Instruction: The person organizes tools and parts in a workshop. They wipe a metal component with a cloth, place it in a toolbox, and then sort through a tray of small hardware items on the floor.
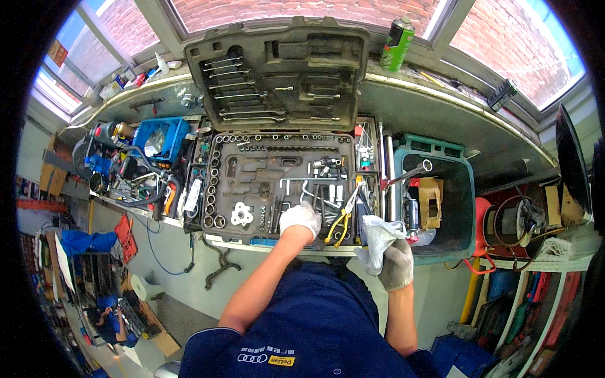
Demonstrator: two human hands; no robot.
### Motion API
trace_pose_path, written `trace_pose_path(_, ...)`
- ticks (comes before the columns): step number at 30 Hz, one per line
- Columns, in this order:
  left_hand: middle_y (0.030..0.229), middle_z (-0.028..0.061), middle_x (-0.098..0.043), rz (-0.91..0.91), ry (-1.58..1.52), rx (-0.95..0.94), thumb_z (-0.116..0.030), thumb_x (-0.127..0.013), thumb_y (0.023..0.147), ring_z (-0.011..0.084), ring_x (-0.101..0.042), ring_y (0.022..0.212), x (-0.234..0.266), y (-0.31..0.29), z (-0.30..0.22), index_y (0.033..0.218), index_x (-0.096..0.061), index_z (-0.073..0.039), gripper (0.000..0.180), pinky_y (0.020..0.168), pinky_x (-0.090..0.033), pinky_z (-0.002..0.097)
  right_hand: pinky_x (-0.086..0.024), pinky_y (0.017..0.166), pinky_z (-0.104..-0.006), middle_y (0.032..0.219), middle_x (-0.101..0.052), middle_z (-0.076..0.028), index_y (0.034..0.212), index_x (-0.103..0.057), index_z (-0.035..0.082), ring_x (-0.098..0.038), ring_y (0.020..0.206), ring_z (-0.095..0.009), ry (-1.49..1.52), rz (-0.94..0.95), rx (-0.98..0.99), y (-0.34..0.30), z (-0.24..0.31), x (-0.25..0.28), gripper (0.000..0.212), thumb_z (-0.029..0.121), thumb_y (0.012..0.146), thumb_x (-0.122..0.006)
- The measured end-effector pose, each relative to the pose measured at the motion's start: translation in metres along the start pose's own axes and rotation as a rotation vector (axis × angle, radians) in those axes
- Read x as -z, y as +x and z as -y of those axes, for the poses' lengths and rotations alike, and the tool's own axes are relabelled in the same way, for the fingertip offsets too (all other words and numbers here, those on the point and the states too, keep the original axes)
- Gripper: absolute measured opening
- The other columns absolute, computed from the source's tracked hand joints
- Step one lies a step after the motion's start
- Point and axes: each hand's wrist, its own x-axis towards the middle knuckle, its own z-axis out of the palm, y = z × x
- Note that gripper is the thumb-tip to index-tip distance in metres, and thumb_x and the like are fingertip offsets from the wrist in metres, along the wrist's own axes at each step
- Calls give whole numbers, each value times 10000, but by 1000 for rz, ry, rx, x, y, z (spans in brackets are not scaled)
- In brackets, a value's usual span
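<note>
My left hand (pixel 301 220), in a pale work glove, is over the front of a dark socket-set tray (pixel 252 181). Its fingers are bent together among the loose tools; what they hold, if anything, is hidden. Just right of it lie yellow-handled pliers (pixel 341 227), with shiny sockets (pixel 335 193) behind. A long L-shaped bar (pixel 307 180) crosses the tray beyond my fingers. At the tray's right front corner, my right hand (pixel 397 264), also gloved, grips a crumpled grey-white rag (pixel 380 238). A pale metal part with several lobes (pixel 241 214) rests in the tray left of my left hand.
The case's raised lid (pixel 277 75) holds several wrenches. A dark green bin (pixel 455 189) with a cardboard box (pixel 430 202) and a can stands at right. A long-handled socket wrench (pixel 409 173) juts over it. Left are a blue basket (pixel 166 140) and piled tools. A green spray can (pixel 397 45) stands behind.
</note>
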Motion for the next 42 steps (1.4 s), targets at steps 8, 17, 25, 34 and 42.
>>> trace_pose_path(8,872,289,-716,-18,-293,-96,-396,-554,1009,503,-702,840,45,-94,-11,1099,-594,-68,343,787,-559,603,-564,1025,-417,1330,-643,-226,1423,-482,-145,-674,1202,-335,-72,50,2,14,-7,-14,767,144,747,-700)
trace_pose_path(17,883,217,-747,-108,-363,-336,-373,-652,965,440,-723,834,70,-129,-22,1139,-625,-100,324,766,-573,544,-546,1001,-372,1298,-669,-145,1425,-533,-62,-678,1151,-251,-83,203,-36,30,-1,-42,658,144,819,-685)
trace_pose_path(25,823,171,-735,-240,-235,-482,-316,-713,910,395,-723,748,68,-130,-28,1211,-669,-151,346,682,-582,511,-548,887,-308,1186,-706,-93,1316,-631,-39,-671,1026,-173,-200,199,-63,29,-1,-48,407,135,948,-640)
trace_pose_path(34,793,153,-708,-199,-394,-506,-348,-624,996,388,-709,764,63,-133,-35,1112,-688,-127,258,662,-562,490,-555,763,-323,1046,-700,-83,1210,-646,-19,-658,849,-165,-259,17,80,23,0,-56,341,46,881,-579)
trace_pose_path(42,659,61,-579,595,-1409,-186,-369,-524,1062,186,-525,497,46,-136,-30,923,-642,-92,331,461,-420,342,-591,906,-355,1149,-697,-123,1293,-598,-45,-712,1018,-216,-170,40,152,23,15,-51,486,131,841,-635)
